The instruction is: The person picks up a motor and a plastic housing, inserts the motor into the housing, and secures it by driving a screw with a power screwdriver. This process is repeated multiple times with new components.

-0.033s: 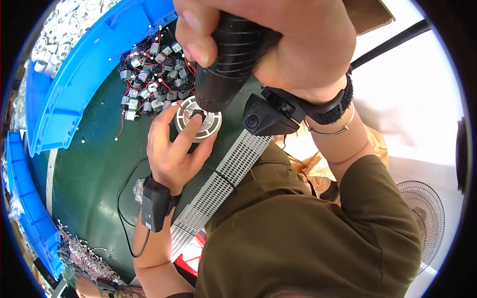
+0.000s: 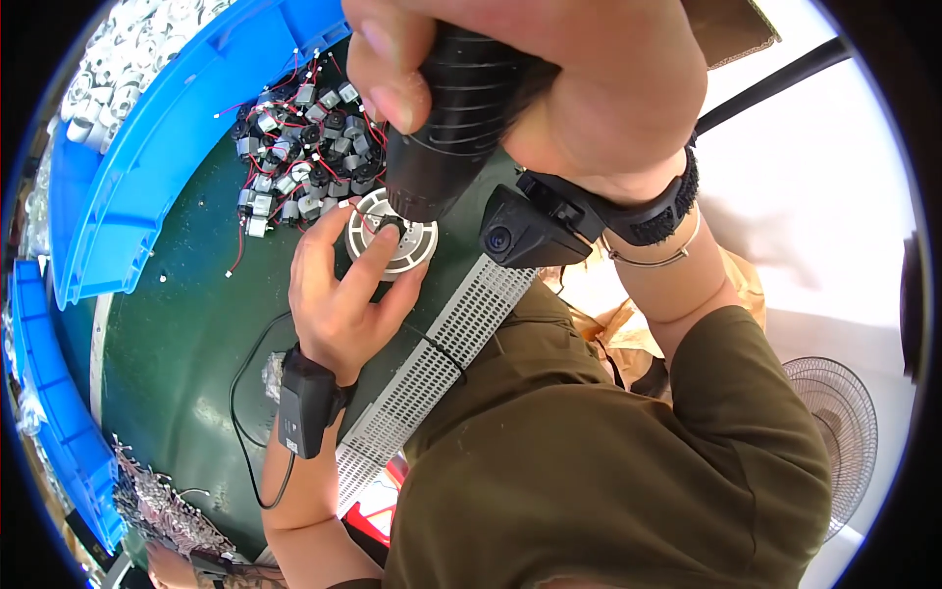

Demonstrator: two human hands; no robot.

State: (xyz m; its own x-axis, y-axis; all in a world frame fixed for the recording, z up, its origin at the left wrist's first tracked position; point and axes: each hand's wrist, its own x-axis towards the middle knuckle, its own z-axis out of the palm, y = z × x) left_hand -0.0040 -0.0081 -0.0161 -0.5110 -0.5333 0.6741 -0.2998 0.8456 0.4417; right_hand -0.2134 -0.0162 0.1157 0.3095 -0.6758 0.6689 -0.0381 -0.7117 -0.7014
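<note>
My right hand is wrapped round a black electric screwdriver with a ribbed grip, held upright with its nose pointing down. Under that nose lies a round white plastic housing with slots around its rim. My left hand grips the housing by its edges, the index finger pressing near a small dark part at its centre. A thin wire crosses the housing. The screwdriver's tip and the spot it meets are hidden behind the nose and my finger.
A heap of small motors with red and black wires lies just beyond on the green table. Blue bins line the left, one by white rings. A perforated white strip edges the table; another person's hand is lower left.
</note>
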